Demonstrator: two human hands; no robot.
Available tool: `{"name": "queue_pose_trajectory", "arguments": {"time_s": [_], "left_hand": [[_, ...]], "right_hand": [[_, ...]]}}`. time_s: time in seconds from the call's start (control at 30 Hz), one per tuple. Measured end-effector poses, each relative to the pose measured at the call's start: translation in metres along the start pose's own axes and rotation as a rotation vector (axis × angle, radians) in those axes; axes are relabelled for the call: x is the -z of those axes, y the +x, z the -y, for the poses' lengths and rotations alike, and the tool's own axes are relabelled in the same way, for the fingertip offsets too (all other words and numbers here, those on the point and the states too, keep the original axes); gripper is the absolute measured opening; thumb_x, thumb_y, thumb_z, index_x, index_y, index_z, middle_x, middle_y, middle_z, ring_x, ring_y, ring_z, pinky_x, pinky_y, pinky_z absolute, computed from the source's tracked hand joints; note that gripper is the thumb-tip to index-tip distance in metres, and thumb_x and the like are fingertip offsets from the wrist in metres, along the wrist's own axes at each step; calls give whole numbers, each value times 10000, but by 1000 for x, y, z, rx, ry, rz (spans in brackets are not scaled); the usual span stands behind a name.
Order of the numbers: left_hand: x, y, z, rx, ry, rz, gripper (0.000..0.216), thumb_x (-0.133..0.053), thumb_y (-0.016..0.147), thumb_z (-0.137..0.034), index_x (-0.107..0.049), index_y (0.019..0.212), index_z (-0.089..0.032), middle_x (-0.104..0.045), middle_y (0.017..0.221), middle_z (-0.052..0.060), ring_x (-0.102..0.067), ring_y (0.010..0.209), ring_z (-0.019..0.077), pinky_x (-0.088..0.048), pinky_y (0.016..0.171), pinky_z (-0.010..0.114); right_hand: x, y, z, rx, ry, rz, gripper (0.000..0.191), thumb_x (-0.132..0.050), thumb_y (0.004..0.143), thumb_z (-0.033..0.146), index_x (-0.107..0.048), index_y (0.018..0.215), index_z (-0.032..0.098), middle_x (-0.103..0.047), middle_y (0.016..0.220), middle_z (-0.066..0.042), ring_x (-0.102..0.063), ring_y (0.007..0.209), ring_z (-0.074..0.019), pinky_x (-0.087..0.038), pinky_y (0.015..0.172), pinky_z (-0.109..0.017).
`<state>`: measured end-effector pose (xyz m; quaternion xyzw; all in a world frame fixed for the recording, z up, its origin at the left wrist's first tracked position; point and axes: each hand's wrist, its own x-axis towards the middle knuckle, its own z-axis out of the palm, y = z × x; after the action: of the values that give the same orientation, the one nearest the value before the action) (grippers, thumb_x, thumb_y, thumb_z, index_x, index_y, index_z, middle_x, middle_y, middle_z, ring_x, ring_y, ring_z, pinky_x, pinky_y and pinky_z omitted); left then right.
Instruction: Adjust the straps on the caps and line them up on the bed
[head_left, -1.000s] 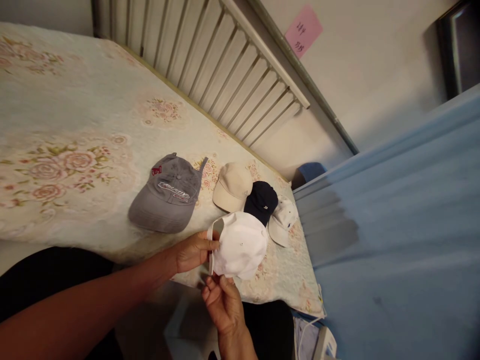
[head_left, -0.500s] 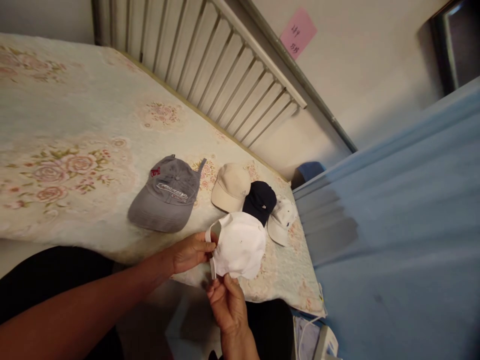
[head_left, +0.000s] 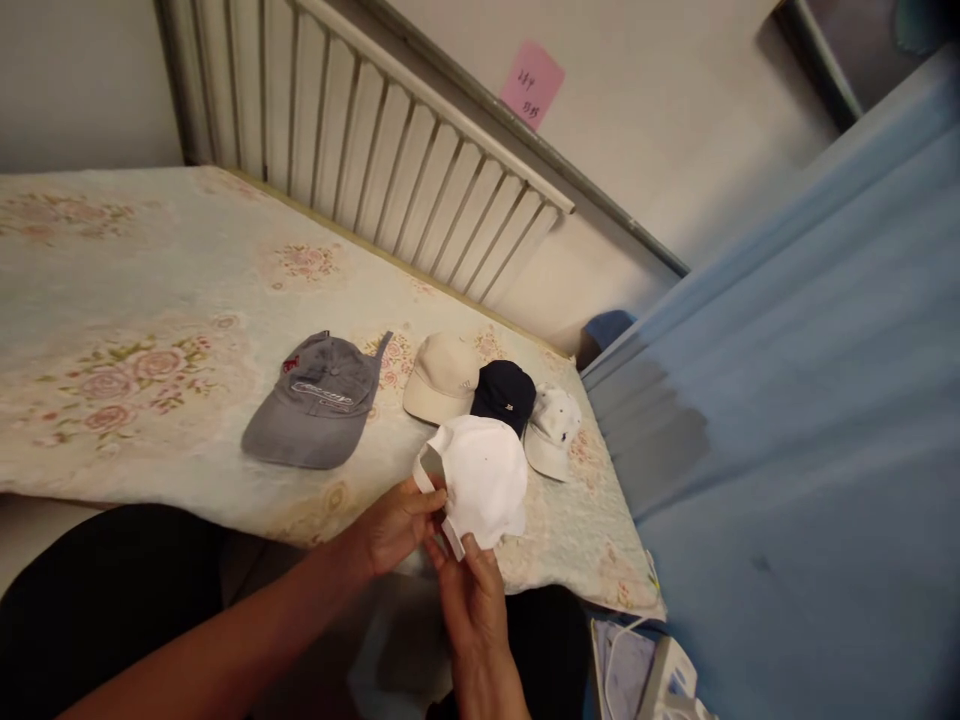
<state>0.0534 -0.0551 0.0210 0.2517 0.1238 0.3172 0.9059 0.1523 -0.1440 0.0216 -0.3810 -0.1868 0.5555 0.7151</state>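
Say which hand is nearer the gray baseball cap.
Left. The left hand, holding the white baseball cap, is below and right of the gray baseball cap in view; the right hand is lower and farther right.

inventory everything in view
held cap: 1, white, in both hands
lettered cap: 1, grey, leftmost
beige cap: 1, beige, mid-frame
dark cap: 1, navy, beyond held cap
marked cap: 1, white, rightmost
floral cover: 1, pale, under caps
slatted rail: 1, cream, behind cover
note: 1, pink, on wall
frame: 1, dark, upper right
curtain: 1, blue, right
unclear item: 1, blue, far corner
cable: 1, white, lower right
box: 1, white, lower right
legs: 2, black-clad, bottom
left hand: 1, on held cap
right hand: 1, on held cap
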Motion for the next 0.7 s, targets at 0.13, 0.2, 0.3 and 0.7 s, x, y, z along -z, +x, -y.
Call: {"name": "queue_pose_trajectory", "arguments": {"time_s": [0.13,0.2,0.3,0.7], "left_hand": [[-23,4,15,-56,11,-31,200,-716,738,-223,-633,907,-153,-662,785,49,-623,683,160,-455,646,272],[-28,8,18,-98,0,-72,181,-705,759,-228,-650,914,-152,-668,838,55,-630,778,169,-464,716,273],[-32,14,17,-112,-122,-126,233,-601,856,-318,-648,997,-138,-672,994,92,-619,979,203,-461,886,318],[-61,28,11,-34,-329,-269,183,-442,938,-183,-608,950,-109,-712,883,75,-690,872,157,-538,835,289]], "right_hand": [[1,0,13,65,46,-40,448,-633,811,273,-535,1247,258,-644,1213,-52,-593,1124,-205,-460,980,-415],[2,1,23,88,83,-54,427,-636,813,294,-559,1224,210,-651,1199,-75,-597,1121,-219,-433,1015,-441],[0,1,40,155,134,-26,424,-643,806,290,-571,1208,177,-657,1189,-95,-584,1145,-238,-389,1057,-492],[27,-4,73,99,297,-104,277,-644,804,275,-639,1040,130,-707,1083,-114,-600,1151,-207,-377,1096,-438]]}}
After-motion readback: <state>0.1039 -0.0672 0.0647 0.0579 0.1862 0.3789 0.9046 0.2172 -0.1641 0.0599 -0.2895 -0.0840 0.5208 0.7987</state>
